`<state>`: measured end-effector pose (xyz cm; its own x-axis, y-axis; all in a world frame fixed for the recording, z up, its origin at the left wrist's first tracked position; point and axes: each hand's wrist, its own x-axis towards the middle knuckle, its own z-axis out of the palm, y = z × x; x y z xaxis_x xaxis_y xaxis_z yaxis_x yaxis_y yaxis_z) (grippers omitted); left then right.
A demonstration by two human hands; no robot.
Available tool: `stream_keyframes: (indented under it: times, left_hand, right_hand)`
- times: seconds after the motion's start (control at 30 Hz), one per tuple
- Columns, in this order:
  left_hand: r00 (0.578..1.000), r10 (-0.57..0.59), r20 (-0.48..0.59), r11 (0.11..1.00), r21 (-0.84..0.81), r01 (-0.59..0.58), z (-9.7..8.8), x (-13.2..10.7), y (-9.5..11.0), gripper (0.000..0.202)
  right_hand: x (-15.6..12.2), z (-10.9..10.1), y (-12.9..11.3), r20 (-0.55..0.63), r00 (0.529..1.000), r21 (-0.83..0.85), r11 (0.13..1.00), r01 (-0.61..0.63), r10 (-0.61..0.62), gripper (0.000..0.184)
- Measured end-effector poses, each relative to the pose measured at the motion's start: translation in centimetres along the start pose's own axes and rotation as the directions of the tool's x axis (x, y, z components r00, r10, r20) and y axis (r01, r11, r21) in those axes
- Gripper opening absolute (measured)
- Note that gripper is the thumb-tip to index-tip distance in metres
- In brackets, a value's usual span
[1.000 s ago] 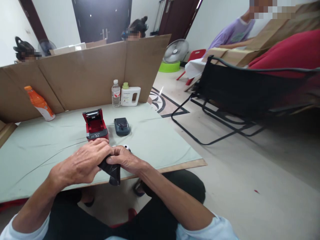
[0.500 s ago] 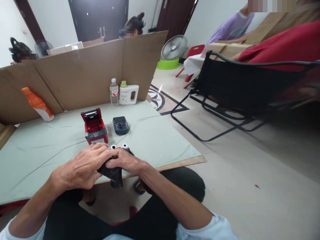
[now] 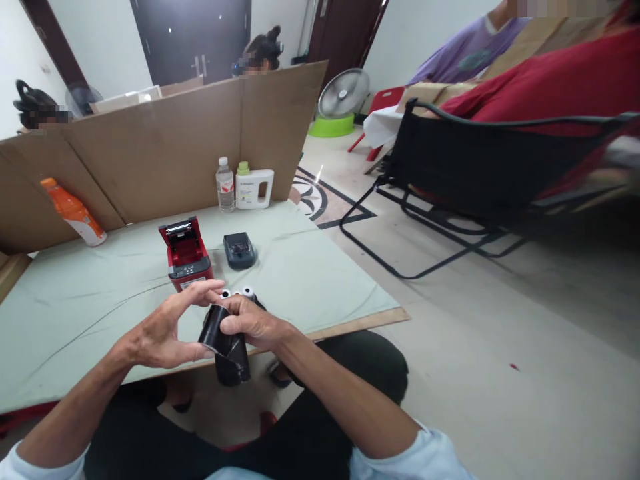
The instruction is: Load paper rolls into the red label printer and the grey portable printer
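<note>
My right hand [image 3: 253,321] grips a black roll [image 3: 215,328], its thumb pressed on the side. A loose black sheet [image 3: 233,369] hangs from the roll past the table's front edge. Left of it, my left hand [image 3: 167,327] is open, fingers and thumb spread around the roll's ends; the thumb is at the lower end, though contact is hard to tell. Just beyond my hands lie white paper rolls [image 3: 248,292] with dark cores, partly hidden. Behind my left fingers stands a red and black printer [image 3: 189,257] with its lid raised. A small dark device [image 3: 239,251] lies beside it.
On the pale-green tabletop [image 3: 115,280] stand a water bottle [image 3: 225,187] and a white jug [image 3: 254,189], with an orange bottle [image 3: 73,210] leaning against the cardboard screen [image 3: 165,147]. People sit beyond the screen and at right, near a black folding chair [image 3: 465,160].
My left hand has opened from lying closed over the black roll, its fingers now spread, exposing the roll. The loose sheet hangs slightly lower. My right hand keeps its hold.
</note>
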<state>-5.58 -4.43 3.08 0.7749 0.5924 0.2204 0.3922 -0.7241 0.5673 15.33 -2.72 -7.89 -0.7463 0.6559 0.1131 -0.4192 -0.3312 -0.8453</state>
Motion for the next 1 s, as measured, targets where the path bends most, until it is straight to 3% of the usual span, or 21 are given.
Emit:
stream_keyframes:
  times: [0.1,0.23,0.3,0.43,0.5,0.63,0.77,0.87,1.0]
  left_hand:
    - [0.994,0.005,0.109,0.990,0.138,-0.020,0.6,0.3,0.7,0.084]
    - [0.970,-0.081,0.229,0.910,0.414,-0.022,1.5,1.0,2.4,0.079]
    - [0.975,-0.064,0.211,0.929,0.369,-0.020,1.5,0.7,2.0,0.083]
    - [0.998,-0.021,0.063,0.997,0.073,0.016,0.6,-0.3,-0.4,0.091]
    - [0.999,-0.025,0.044,0.999,0.043,0.023,0.3,-0.5,-0.9,0.093]
    - [0.983,0.028,0.179,0.970,0.234,-0.070,0.8,0.1,0.5,0.085]
    - [0.965,-0.044,0.258,0.854,0.511,-0.098,2.4,0.7,2.2,0.082]
    - [0.964,-0.075,0.254,0.804,0.587,-0.092,3.0,0.6,2.1,0.074]
    - [0.990,0.005,0.140,0.862,0.501,-0.075,2.2,-0.6,0.4,0.076]
  right_hand:
    - [0.1,-0.1,-0.1,-0.048,0.999,-0.113,0.994,0.005,-0.011,0.042]
    - [0.4,-0.2,-0.2,-0.112,0.991,-0.266,0.963,0.042,-0.074,0.032]
    - [0.5,-0.2,0.0,-0.090,0.993,-0.232,0.971,0.050,-0.073,0.033]
    - [0.2,-0.3,0.3,-0.012,1.000,-0.063,0.998,-0.003,0.003,0.047]
    - [0.0,-0.3,0.2,-0.002,1.000,-0.067,0.998,-0.020,0.020,0.049]
    - [-0.1,0.0,-0.2,-0.048,0.999,-0.181,0.983,0.009,-0.018,0.040]
    - [0.3,0.3,-0.4,-0.103,0.991,-0.323,0.945,0.044,-0.081,0.035]
    - [0.5,0.4,-0.3,-0.126,0.986,-0.358,0.932,0.053,-0.104,0.039]
    - [0.7,0.4,0.1,-0.231,0.967,-0.257,0.965,0.042,-0.103,0.041]
